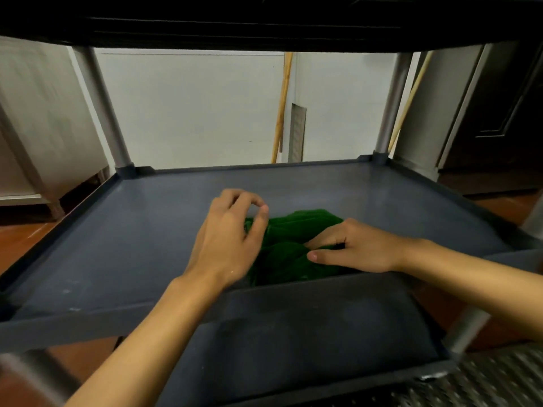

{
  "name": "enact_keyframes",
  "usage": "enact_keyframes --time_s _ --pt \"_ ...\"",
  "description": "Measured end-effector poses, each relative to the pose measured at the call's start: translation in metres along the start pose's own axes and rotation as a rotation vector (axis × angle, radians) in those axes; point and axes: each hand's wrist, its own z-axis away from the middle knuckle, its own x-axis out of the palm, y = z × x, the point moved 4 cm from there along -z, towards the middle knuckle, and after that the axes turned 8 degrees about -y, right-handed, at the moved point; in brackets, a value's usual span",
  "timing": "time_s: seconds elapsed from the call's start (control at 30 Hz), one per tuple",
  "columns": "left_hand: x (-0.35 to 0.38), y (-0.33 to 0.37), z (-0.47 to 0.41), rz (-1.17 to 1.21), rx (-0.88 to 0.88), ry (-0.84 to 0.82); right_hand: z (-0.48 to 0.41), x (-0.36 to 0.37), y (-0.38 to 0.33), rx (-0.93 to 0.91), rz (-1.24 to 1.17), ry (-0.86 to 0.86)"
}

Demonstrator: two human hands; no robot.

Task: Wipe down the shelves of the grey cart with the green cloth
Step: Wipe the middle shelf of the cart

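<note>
Green cloth [293, 230] lies bunched on the grey cart shelf [117, 245], just behind its near rim, between both hands. Right hand [352, 248] pinches the cloth's right side, fingers curled in. Left hand [232, 239] is loosely curled over its left edge, can't tell if gripping. Farther back: cart posts [100, 107], wooden poles [282, 107] on the wall.

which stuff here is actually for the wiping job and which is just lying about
For the job: green cloth, cart shelf, left hand, right hand.
Lying about: wooden poles, door, wall vent.
</note>
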Motion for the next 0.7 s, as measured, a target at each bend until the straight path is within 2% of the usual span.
enact_keyframes --time_s 0.13,0.23,0.37,0.57,0.7 --pt "0.036 0.003 0.003 -0.005 -0.069 -0.219 0.037 -0.021 0.029 0.093 0.038 0.112" --pt "0.060 -0.003 0.009 -0.158 -0.116 -0.425 0.068 -0.040 0.052 0.229 0.128 0.211" --pt "0.063 -0.013 0.008 -0.165 -0.192 -0.499 0.106 -0.065 0.089 0.505 0.305 0.253" --pt "0.069 -0.013 0.009 -0.207 -0.206 -0.576 0.141 -0.084 0.122 0.809 0.380 0.314" --pt "0.070 -0.011 0.005 -0.233 -0.190 -0.639 0.141 -0.078 0.136 0.979 0.495 0.232"
